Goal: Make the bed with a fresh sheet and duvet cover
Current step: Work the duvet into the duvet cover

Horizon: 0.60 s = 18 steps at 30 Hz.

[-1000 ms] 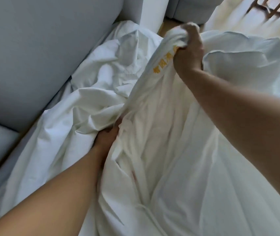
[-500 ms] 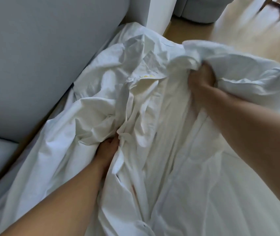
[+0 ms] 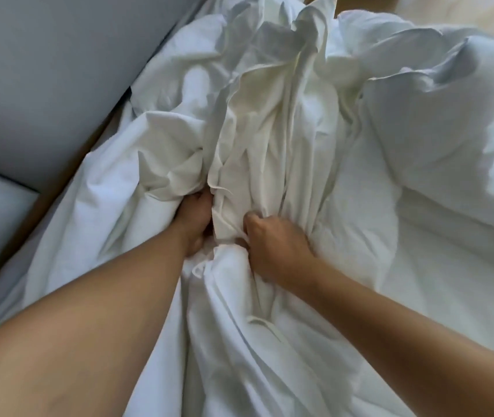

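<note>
A white duvet cover (image 3: 269, 121) lies bunched in deep folds across the middle of the bed. My left hand (image 3: 196, 224) grips a gathered fold of it at the centre, fingers buried in the cloth. Right beside it, my right hand (image 3: 272, 245) is closed in a fist round another fold of the same cover. A puffy white duvet (image 3: 438, 115) is heaped at the right. White bedding spreads out flat under both forearms.
A grey upholstered headboard (image 3: 59, 70) runs along the left, with a narrow wooden strip (image 3: 68, 176) between it and the bedding. Pale wooden floor (image 3: 450, 10) shows at the top right.
My right hand has let go of the raised corner, come down and toward me, and now grips the cover next to my left hand. The left hand stayed put.
</note>
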{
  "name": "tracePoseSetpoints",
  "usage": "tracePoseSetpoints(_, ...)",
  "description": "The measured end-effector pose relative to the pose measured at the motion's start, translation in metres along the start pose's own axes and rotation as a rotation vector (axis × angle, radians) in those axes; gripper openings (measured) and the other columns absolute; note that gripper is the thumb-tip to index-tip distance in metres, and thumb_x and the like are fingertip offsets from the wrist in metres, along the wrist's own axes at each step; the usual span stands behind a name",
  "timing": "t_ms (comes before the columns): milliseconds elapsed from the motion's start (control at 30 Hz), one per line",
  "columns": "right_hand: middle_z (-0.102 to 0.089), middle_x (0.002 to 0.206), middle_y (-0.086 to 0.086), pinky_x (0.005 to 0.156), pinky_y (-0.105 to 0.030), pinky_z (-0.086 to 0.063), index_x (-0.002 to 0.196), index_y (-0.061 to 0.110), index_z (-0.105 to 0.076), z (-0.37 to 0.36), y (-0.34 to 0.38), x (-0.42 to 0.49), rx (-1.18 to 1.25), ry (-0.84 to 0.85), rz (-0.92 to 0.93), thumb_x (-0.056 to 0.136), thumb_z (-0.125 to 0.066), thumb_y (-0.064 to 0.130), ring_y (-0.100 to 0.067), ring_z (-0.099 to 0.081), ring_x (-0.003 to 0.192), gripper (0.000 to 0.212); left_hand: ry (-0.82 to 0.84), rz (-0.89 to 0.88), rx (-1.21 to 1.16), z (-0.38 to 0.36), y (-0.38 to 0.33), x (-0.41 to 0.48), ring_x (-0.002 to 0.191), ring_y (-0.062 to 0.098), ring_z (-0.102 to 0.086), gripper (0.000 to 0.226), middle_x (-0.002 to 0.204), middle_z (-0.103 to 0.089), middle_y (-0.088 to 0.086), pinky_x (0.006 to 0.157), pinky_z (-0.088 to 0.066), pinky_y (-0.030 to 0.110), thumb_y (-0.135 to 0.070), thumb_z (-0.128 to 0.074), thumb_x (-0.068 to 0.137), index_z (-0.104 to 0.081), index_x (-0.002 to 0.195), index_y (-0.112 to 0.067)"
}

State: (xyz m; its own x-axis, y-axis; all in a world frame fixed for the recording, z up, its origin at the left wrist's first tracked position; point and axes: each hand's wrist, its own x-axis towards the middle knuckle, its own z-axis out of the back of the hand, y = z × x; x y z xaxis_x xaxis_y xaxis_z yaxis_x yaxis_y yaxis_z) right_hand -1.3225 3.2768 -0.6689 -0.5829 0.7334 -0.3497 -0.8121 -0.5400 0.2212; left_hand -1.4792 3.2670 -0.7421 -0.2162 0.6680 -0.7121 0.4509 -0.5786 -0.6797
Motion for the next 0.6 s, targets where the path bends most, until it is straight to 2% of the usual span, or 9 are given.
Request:
tracePoseSetpoints(67, -0.063, 0.082, -0.003, 0.056, -0.030, -0.039, 0.087, 0.016, -0.053, -0.006, -0.012, -0.005, 0.136, -0.001, -0.053, 0.096, -0.060, 0.032, -0.029, -0.063, 0.077, 0.020, -0.004, -0.018, 0.017, 0.000, 0.001, -0.001, 0.094, 0.026, -0.076, 0.039, 0.105, -0.078, 0.003, 0.076, -0.062, 0.045, -0.056, -0.059, 0.092, -0.072, 0.114, -0.027)
tracePoseSetpoints(133, -0.057, 0.071, 0.007, 0.051, -0.020, -0.033, 0.073, 0.022, -0.054, 0.000, -0.023, -0.007, 0.334, 0.038, -0.174, 0.091, -0.066, 0.032, -0.015, -0.057, 0.068, 0.024, -0.024, -0.027, 0.023, 0.001, 0.001, -0.002, 0.090, 0.027, -0.076, 0.039, 0.104, -0.078, 0.004, 0.070, -0.061, 0.043, -0.059, -0.059, 0.091, -0.074, 0.109, -0.029)
tracePoseSetpoints(267, -0.058, 0.066, 0.010, 0.049, -0.021, -0.031, 0.071, 0.023, -0.056, 0.002, -0.024, -0.025, 0.476, -0.074, -0.349, 0.092, -0.067, 0.040, -0.003, -0.052, 0.059, 0.028, -0.068, -0.105, -0.035, -0.002, -0.003, -0.013, 0.096, 0.032, -0.074, 0.051, 0.107, -0.076, 0.009, 0.083, -0.061, 0.049, -0.063, -0.060, 0.090, -0.073, 0.115, -0.020)
tracePoseSetpoints(300, -0.059, 0.063, 0.009, 0.049, -0.021, -0.033, 0.072, 0.021, -0.057, -0.001, -0.020, -0.031, 0.551, -0.164, -0.390, 0.093, -0.066, 0.041, -0.004, -0.053, 0.057, 0.031, -0.078, -0.109, -0.062, -0.006, -0.006, -0.021, 0.089, 0.030, -0.074, 0.057, 0.103, -0.076, 0.009, 0.079, -0.061, 0.046, -0.068, -0.060, 0.087, -0.074, 0.110, -0.018)
tracePoseSetpoints(333, -0.061, 0.061, 0.007, 0.051, -0.022, -0.037, 0.074, 0.018, -0.058, -0.001, -0.015, -0.038, 0.639, -0.271, -0.435, 0.094, -0.066, 0.042, -0.005, -0.055, 0.057, 0.032, -0.081, -0.106, -0.092, -0.012, -0.012, -0.032, 0.072, 0.026, -0.070, 0.064, 0.093, -0.072, 0.010, 0.066, -0.059, 0.039, -0.074, -0.058, 0.083, -0.074, 0.101, -0.015)
tracePoseSetpoints(400, -0.062, 0.064, 0.005, 0.056, -0.021, -0.043, 0.077, 0.015, -0.059, -0.001, -0.009, -0.051, 0.827, -0.502, -0.527, 0.094, -0.066, 0.043, -0.008, -0.058, 0.060, 0.034, -0.063, -0.137, -0.056, -0.023, -0.022, -0.062, 0.045, 0.019, -0.046, 0.075, 0.069, -0.054, 0.010, 0.043, -0.037, 0.024, -0.087, -0.057, 0.068, -0.068, 0.085, -0.014)
tracePoseSetpoints(467, -0.060, 0.067, 0.006, 0.052, -0.014, -0.038, 0.078, 0.016, -0.057, 0.000, -0.005, -0.064, 0.934, -0.594, -0.560, 0.095, -0.064, 0.045, -0.006, -0.055, 0.060, 0.034, 0.020, -0.190, 0.221, -0.030, -0.024, -0.097, 0.042, 0.019, -0.054, 0.076, 0.061, -0.060, 0.003, 0.040, -0.041, 0.024, -0.084, -0.073, 0.054, -0.067, 0.079, -0.013)
tracePoseSetpoints(533, -0.058, 0.068, 0.007, 0.049, -0.015, -0.034, 0.079, 0.017, -0.056, 0.008, -0.005, -0.075, 0.955, -0.568, -0.548, 0.096, -0.064, 0.044, -0.004, -0.055, 0.058, 0.033, 0.202, -0.198, 0.670, -0.034, -0.015, -0.128, 0.053, 0.014, -0.070, 0.045, 0.068, -0.074, -0.002, 0.043, -0.050, 0.022, -0.051, -0.087, 0.063, -0.073, 0.085, -0.014)
tracePoseSetpoints(600, -0.058, 0.071, 0.005, 0.053, -0.017, -0.036, 0.082, 0.014, -0.054, 0.021, -0.018, -0.086, 0.933, -0.650, -0.617, 0.097, -0.063, 0.037, -0.007, -0.061, 0.064, 0.029, 0.136, -0.281, 0.989, -0.034, -0.011, -0.146, 0.052, 0.016, -0.067, 0.009, 0.072, -0.072, 0.002, 0.037, -0.043, 0.019, -0.022, -0.072, 0.078, -0.070, 0.084, -0.016)
